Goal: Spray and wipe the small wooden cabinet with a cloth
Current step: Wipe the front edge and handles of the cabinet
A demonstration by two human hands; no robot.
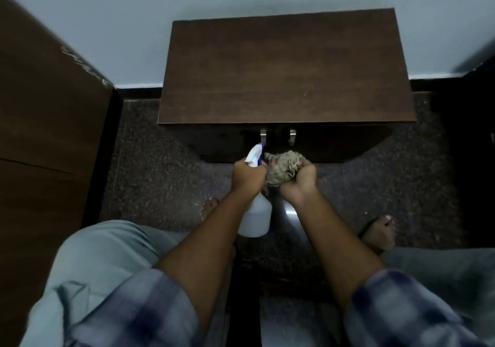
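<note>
At frame centre, left hand (247,176) gripped white plastic spray bottle (254,216), nozzle toward bunched grey-beige cloth (284,168) clutched in right hand (300,183), likely wetting it before the bare-topped dark brown wooden cabinet (286,68).

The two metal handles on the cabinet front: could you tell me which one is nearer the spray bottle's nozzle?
The left handle; it sits just above the nozzle, while the right handle is above the cloth.

cabinet: small dark wooden cabinet (286,68) against pale wall (107,11)
hands: before cabinet front
left panel: tall brown wooden panel (45,121) left of cabinet
</note>
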